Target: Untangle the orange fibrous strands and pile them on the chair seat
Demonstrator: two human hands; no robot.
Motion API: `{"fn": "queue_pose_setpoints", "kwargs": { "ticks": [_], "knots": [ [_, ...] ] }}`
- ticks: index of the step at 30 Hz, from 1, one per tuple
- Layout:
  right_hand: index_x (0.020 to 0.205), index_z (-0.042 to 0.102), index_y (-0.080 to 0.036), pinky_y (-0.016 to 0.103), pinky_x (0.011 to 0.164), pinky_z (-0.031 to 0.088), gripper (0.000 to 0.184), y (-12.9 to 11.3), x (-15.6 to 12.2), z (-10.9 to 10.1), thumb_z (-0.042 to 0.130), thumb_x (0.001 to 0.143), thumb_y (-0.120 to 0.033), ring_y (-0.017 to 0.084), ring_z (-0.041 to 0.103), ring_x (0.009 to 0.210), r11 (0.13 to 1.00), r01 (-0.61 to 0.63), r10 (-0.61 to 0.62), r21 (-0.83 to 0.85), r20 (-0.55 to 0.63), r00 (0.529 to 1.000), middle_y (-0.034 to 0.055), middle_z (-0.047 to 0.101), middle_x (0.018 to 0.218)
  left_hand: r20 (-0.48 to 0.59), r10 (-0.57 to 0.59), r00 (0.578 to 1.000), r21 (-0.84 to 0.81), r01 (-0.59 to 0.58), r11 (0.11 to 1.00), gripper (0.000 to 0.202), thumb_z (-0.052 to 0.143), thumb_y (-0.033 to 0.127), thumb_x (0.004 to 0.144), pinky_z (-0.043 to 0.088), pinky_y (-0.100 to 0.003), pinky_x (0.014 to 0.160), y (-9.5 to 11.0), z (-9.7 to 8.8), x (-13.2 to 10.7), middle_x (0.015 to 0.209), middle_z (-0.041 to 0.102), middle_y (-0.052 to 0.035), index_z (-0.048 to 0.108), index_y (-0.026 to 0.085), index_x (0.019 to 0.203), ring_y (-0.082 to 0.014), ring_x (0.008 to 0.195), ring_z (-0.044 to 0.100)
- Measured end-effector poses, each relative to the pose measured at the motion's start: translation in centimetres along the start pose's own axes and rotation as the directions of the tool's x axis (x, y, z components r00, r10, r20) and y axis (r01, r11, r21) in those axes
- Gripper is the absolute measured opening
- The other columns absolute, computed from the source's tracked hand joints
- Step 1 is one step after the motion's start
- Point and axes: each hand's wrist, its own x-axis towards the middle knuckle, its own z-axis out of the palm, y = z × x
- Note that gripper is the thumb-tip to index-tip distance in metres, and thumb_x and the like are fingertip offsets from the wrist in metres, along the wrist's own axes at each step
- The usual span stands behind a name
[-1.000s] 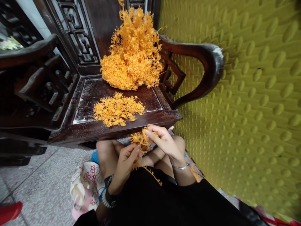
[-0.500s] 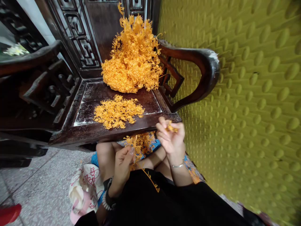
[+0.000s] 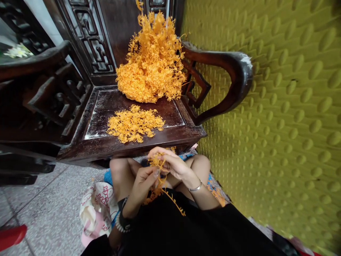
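My left hand (image 3: 144,180) pinches a bunch of orange plastic sprigs (image 3: 157,161) between thumb and fingers, above my lap. My right hand (image 3: 176,166) is at the upper part of the same bunch, its fingers curled round the spidery orange pieces; the fingertips are partly hidden. From below the hands a thin orange stem (image 3: 174,202) with short stubs trails over the black clothing. In front, on the seat of a dark wooden chair (image 3: 106,105), lies a flat spread of loose orange pieces (image 3: 135,123). Behind it stands a tall heap of orange sprigs (image 3: 154,67).
A curved armrest (image 3: 237,71) rises at the chair's right, by a yellow-green textured padded surface (image 3: 287,117). On the speckled floor at left lies a white and pink cloth bag (image 3: 97,206). A red object (image 3: 12,237) is at the lower left edge. More orange bits (image 3: 217,195) lie by my right knee.
My right hand has moved left and down from the seat's front corner, where it held small orange pieces, to the bunch at my left hand. My left hand stays nearly in place, still pinching.
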Motion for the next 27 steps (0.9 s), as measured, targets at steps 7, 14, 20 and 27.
{"fn": "queue_pose_setpoints", "kwargs": {
  "ticks": [7, 14, 20, 27],
  "knots": [
    [0.103, 0.064, -0.015, 0.016, 0.034, 0.017, 0.045, -0.9, -0.5, -0.7, 0.046, 0.090, -0.054, 0.004, 0.025, 0.044, 0.979, -0.133, 0.151, -0.155, 0.114, 0.982, -0.0049, 0.040, 0.062, 0.021, -0.057, 0.998, -0.036, 0.058, 0.998, 0.049, 0.062, 0.054, 0.078, 0.018, -0.024, 0.045, 0.2, -0.9, 0.4, 0.043, 0.033, 0.0055, 0.045, 0.017, 0.050, -0.0065, 0.043, 0.025],
    [0.083, 0.057, -0.016, 0.014, 0.037, 0.023, 0.030, -0.7, 0.3, -0.1, 0.061, 0.085, -0.045, 0.004, 0.030, 0.046, 0.982, -0.099, 0.118, -0.159, 0.114, 0.987, -0.0058, 0.043, 0.062, 0.009, -0.134, 0.991, -0.049, 0.134, 0.990, 0.053, 0.062, 0.060, 0.073, 0.019, -0.023, 0.044, -0.3, -1.0, 0.7, 0.043, 0.028, 0.0068, 0.040, 0.018, 0.048, -0.0063, 0.043, 0.022],
    [0.072, 0.046, -0.020, 0.014, 0.034, 0.012, 0.024, -3.1, 0.9, 0.8, 0.065, 0.079, -0.032, 0.004, 0.014, 0.047, 0.961, 0.243, -0.216, 0.129, -0.194, 0.957, -0.0075, 0.028, 0.061, 0.065, 0.039, 0.997, 0.023, -0.041, 0.999, 0.052, 0.056, 0.054, 0.083, 0.018, -0.026, 0.044, 0.3, -1.1, -0.5, 0.043, 0.028, 0.0049, 0.039, 0.019, 0.048, -0.0077, 0.043, 0.021],
    [0.080, 0.055, -0.021, 0.018, 0.045, 0.026, 0.012, -8.0, 5.3, -6.2, 0.060, 0.079, -0.032, 0.007, 0.027, 0.051, 0.776, 0.507, -0.630, -0.376, -0.417, 0.655, -0.0060, 0.033, 0.064, 0.061, 0.067, 0.996, 0.022, -0.068, 0.997, 0.055, 0.053, 0.053, 0.086, 0.019, -0.026, 0.045, 0.2, -2.7, -1.1, 0.042, 0.033, 0.0031, 0.042, 0.019, 0.044, -0.0087, 0.042, 0.025]
  ]
}}
